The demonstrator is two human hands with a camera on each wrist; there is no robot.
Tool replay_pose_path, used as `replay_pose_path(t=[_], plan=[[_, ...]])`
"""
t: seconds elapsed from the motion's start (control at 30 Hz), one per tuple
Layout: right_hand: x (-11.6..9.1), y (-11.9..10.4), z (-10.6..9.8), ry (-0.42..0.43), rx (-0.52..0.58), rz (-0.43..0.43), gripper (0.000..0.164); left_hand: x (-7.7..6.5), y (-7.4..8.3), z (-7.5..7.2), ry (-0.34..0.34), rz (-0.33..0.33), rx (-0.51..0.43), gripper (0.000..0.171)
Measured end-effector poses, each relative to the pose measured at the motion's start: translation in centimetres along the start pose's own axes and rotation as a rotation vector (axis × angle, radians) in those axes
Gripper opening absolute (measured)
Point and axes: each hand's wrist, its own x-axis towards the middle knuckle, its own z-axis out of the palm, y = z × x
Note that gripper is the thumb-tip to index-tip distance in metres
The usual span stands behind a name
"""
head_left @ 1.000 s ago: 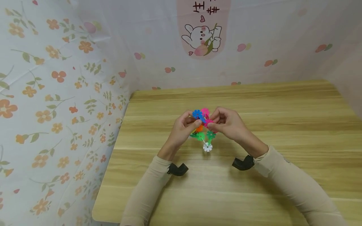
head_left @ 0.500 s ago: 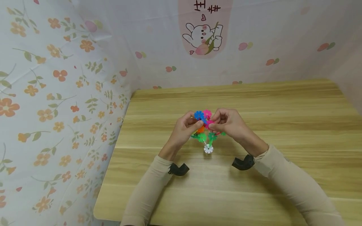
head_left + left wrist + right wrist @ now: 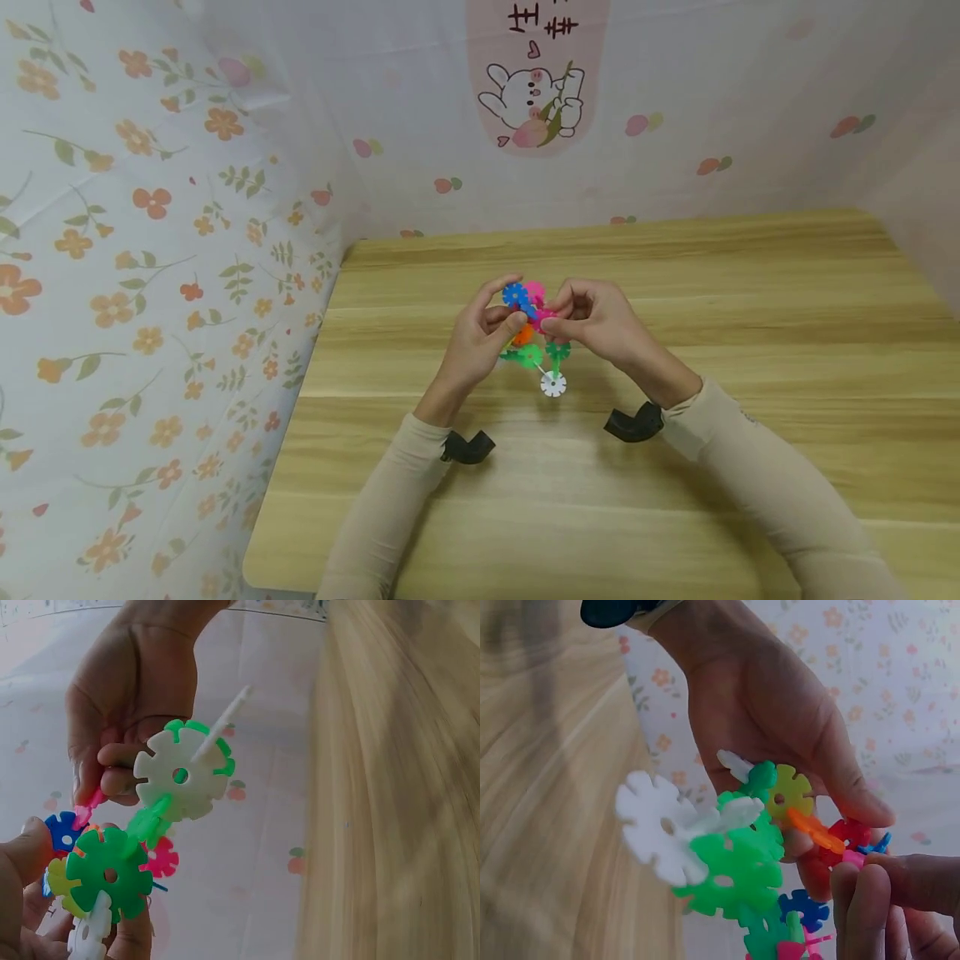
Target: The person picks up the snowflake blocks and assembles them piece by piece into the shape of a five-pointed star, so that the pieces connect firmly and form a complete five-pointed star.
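Observation:
My left hand (image 3: 468,350) holds a cluster of linked plastic snowflake discs above the table. A blue disc (image 3: 515,295) sits at its top, with an orange disc (image 3: 522,335) and a green disc (image 3: 109,874) lower down. White discs (image 3: 660,825) stick out from the lower part. My right hand (image 3: 603,325) pinches a pink disc (image 3: 543,320) between thumb and fingers, against the blue and red pieces. The right wrist view shows that pink disc (image 3: 853,858) beside a red disc (image 3: 847,834). Fingers hide part of the joint.
The wooden table (image 3: 750,333) lies below both hands. Black curved wrist mounts (image 3: 468,447) hang under the forearms. A floral cloth (image 3: 150,333) covers the left side, and a white printed cloth (image 3: 412,100) stands behind the table.
Both hands have shifted slightly left and up in the head view with the cluster. The left index finger has straightened upward behind the blue disc. The right hand keeps its pinch on the pink disc.

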Motion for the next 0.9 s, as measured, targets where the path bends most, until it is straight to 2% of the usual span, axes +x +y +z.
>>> replay_pose_path(t=[0.1, 0.2, 0.33, 0.43, 0.67, 0.77, 0.9], plan=[[0.02, -0.18, 0.19, -0.001, 0.02, 0.006, 0.013, -0.06, 0.36, -0.07, 0.01, 0.024, 0.012, 0.045], [0.02, -0.28, 0.42, 0.013, 0.021, 0.001, 0.013, -0.02, 0.69, 0.0, 0.033, 0.016, 0.028, 0.044], [-0.11, -0.3, 0.66, 0.055, -0.039, -0.038, 0.012, 0.03, 0.85, 0.18, 0.046, -0.007, 0.044, 0.043], [-0.26, -0.23, 0.79, 0.085, -0.082, -0.058, 0.012, -0.02, 0.7, 0.27, 0.039, -0.007, 0.051, 0.043], [-0.33, -0.05, 0.6, 0.09, -0.082, -0.044, 0.013, 0.12, 0.14, 0.35, 0.009, 0.055, 0.078, 0.044], [-0.4, 0.02, 0.46, 0.083, -0.047, -0.03, 0.014, 0.12, 0.18, 0.45, 0.012, 0.049, 0.083, 0.047], [-0.5, 0.17, 0.31, 0.075, -0.036, -0.028, 0.015, 0.09, 0.19, 0.57, 0.006, 0.018, 0.041, 0.056]])
